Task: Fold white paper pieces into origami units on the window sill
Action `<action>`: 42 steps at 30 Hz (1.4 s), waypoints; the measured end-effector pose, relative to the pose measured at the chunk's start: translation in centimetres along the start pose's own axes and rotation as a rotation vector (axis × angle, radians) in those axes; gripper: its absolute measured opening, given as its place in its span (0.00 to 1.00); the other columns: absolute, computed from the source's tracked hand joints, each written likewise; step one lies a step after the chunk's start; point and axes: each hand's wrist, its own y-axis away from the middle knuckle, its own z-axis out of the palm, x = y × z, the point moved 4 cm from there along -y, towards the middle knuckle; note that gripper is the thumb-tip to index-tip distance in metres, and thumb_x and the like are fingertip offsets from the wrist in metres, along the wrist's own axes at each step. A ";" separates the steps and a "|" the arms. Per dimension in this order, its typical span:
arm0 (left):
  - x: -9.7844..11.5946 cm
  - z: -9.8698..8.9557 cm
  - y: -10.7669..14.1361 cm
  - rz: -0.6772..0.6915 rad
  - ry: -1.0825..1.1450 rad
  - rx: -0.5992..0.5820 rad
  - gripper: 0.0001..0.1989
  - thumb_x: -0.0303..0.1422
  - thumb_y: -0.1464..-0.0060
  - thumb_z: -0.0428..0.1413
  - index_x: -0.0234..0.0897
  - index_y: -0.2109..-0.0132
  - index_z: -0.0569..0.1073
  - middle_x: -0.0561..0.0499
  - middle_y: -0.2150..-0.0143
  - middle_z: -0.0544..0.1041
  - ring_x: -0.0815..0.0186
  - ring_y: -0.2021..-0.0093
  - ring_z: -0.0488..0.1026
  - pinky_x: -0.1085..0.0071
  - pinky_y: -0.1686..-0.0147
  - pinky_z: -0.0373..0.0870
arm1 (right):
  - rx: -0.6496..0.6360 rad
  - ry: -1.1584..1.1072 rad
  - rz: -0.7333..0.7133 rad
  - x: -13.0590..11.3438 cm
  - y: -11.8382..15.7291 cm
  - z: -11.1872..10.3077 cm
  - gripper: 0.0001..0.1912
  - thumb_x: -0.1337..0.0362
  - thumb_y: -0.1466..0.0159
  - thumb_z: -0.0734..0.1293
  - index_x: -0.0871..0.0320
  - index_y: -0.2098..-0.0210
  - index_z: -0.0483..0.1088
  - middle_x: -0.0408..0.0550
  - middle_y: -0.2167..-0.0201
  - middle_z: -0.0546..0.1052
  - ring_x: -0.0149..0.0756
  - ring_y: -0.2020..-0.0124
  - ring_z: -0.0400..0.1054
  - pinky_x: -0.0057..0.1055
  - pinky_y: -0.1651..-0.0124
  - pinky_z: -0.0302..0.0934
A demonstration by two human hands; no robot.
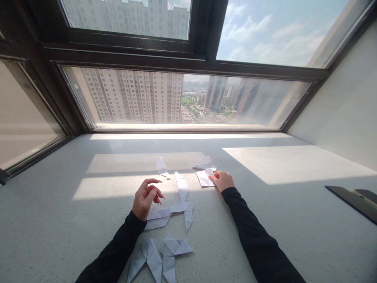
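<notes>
My right hand [223,181] pinches the right edge of a folded white paper square [204,178] on the pale speckled surface. Just behind the square lies another folded white paper [204,162]. My left hand [146,197] hovers with bent, parted fingers and holds nothing. Beneath and beside it are long folded paper strips [159,218]. Between the hands lies a pointed paper strip [182,186], which meets a bent folded piece [188,220]. A smaller folded paper [162,168] sits farther back.
Several folded paper pieces [169,251] lie near the front edge of the view. A dark flat object [353,202] rests at the far right. Dark-framed windows [188,131] border the back of the surface, and a white wall [344,102] stands at the right.
</notes>
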 end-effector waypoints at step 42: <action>-2.3 -0.1 -1.0 -0.099 -0.082 -0.120 0.23 0.31 0.59 0.56 0.37 0.53 0.61 0.44 0.53 0.66 0.63 0.60 0.68 0.68 0.65 0.67 | 0.036 -0.712 -0.683 -12.2 8.4 -1.6 0.17 0.74 0.45 0.56 0.57 0.57 0.63 0.48 0.66 0.72 0.32 0.67 0.66 0.29 0.64 0.63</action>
